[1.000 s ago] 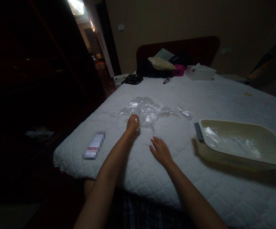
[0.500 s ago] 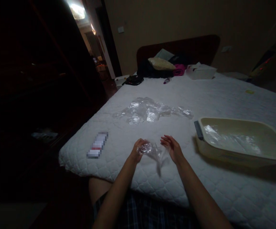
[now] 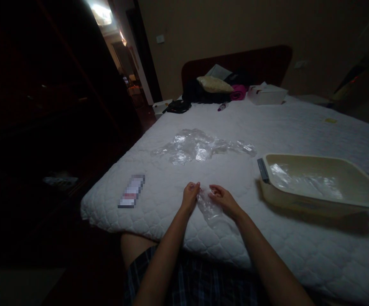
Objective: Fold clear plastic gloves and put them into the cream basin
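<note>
My left hand (image 3: 190,196) and right hand (image 3: 222,199) have closed in since half a second ago; both now pinch the top of one clear plastic bag (image 3: 208,206), which hangs between them just over the bed (image 3: 299,127). The bag pile (image 3: 197,146) beyond is unchanged. The beige tub (image 3: 321,187) sits to the right, a small pack (image 3: 131,191) to the left.

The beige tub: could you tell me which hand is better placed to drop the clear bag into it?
Probably the right hand: it grips the clear bag and lies nearer the beige tub; the left hand holds the bag's far side.
</note>
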The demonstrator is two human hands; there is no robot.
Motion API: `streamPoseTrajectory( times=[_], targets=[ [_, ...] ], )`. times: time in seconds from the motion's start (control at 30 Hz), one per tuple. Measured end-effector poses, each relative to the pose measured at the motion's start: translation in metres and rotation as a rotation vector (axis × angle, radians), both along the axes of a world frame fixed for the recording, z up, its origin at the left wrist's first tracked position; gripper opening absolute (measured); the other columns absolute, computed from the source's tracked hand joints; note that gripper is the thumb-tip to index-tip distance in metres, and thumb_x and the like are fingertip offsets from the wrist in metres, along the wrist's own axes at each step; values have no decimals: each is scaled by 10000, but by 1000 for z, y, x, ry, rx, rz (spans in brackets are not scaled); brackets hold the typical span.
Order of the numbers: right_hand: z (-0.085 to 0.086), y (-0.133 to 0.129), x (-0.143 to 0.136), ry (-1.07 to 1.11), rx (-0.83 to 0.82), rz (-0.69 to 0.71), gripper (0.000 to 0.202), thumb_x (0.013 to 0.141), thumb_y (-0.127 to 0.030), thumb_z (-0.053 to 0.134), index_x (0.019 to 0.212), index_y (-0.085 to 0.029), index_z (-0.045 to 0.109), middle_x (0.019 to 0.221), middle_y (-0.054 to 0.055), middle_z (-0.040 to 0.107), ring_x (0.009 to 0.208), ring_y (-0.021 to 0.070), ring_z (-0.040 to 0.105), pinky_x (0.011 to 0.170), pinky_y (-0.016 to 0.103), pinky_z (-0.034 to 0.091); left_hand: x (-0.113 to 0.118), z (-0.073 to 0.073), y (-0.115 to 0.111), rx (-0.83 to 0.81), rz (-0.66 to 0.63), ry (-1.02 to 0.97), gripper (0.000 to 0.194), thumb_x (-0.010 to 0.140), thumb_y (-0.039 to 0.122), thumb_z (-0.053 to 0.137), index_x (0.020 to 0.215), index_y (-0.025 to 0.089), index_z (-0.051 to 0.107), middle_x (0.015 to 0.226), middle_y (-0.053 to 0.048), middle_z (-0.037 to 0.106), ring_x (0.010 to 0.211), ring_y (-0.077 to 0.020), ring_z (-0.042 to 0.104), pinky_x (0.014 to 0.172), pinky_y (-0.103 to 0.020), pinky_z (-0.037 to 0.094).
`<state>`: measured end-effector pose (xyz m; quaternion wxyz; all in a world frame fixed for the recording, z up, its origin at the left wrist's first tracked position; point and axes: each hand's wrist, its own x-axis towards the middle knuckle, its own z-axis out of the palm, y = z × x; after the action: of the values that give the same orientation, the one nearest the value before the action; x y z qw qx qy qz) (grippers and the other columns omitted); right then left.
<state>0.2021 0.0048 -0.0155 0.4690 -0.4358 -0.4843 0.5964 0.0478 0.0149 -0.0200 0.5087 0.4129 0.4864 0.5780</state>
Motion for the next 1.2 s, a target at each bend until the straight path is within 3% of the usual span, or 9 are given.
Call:
streamPoseTrajectory(
  times=[0.13, 0.23, 0.33, 0.5, 0.6, 0.73, 0.83, 1.0, 1.2],
  targets=[
    [-5, -1, -1, -46, 38, -73, 302, 576, -386, 718, 756, -161, 628, 660, -11, 600, 608, 121, 533, 575, 240, 413, -5, 4, -3, -31, -81, -155, 384, 672, 510, 617, 665, 166, 447, 549, 52, 485, 462, -63, 446, 465, -186, 339],
    [-4, -2, 6, 167, -64, -166, 279, 584, -385, 723, 715, -178, 590, 610, -35, 577, 549, 97, 507, 519, 213, 385, -11, 8, -6, -67, -187, -233, 367, 696, 512, 590, 730, 167, 468, 543, 51, 496, 406, -64, 429, 402, -188, 303],
    [1, -5, 15, 397, -171, -170, 284, 572, -343, 749, 751, -205, 576, 646, -42, 590, 554, 92, 529, 513, 199, 405, -15, 10, -9, -54, -239, -266, 373, 704, 501, 582, 830, 159, 502, 639, 7, 583, 435, -79, 480, 408, -196, 323],
    [2, -10, 24, 569, -178, -63, 299, 575, -307, 753, 820, -225, 602, 765, -23, 639, 659, 109, 583, 629, 219, 470, -15, 10, -10, -69, -303, -276, 400, 712, 503, 580, 855, 131, 541, 777, -70, 637, 572, -113, 564, 522, -226, 399],
    [-5, -13, 29, 558, -172, -10, 354, 512, -270, 783, 818, -223, 611, 761, -17, 654, 641, 123, 594, 611, 231, 475, -13, 10, -11, -128, -382, -222, 512, 707, 576, 540, 893, 102, 593, 854, -114, 644, 686, -148, 589, 616, -256, 423],
    [-9, -17, 31, 487, -178, 154, 350, 487, -150, 785, 785, -198, 608, 678, -10, 651, 594, 132, 597, 584, 243, 469, -12, 14, -14, -148, -552, -167, 632, 740, 654, 400, 883, 91, 649, 872, -110, 653, 803, -180, 583, 718, -267, 408],
    [-5, -16, 26, 535, -189, 211, 380, 517, -116, 764, 853, -200, 609, 747, 0, 669, 646, 132, 614, 624, 246, 477, -16, 16, -18, -187, -663, -189, 637, 739, 657, 393, 846, 93, 669, 830, -98, 659, 791, -189, 583, 742, -274, 399],
    [-2, -7, 16, 659, -210, 52, 369, 568, -91, 720, 896, -226, 618, 818, -26, 671, 731, 108, 618, 695, 228, 489, -22, 13, -18, -279, -520, -165, 445, 588, 535, 673, 710, 107, 660, 661, -42, 622, 604, -132, 543, 591, -233, 378],
    [-3, -6, 15, 667, -269, -8, 306, 610, -91, 691, 884, -213, 629, 760, -35, 665, 662, 80, 610, 614, 181, 492, -17, 8, -14, -155, -278, -234, 340, 545, 389, 758, 677, 113, 611, 586, 8, 560, 508, -71, 485, 511, -199, 334]
  ],
)
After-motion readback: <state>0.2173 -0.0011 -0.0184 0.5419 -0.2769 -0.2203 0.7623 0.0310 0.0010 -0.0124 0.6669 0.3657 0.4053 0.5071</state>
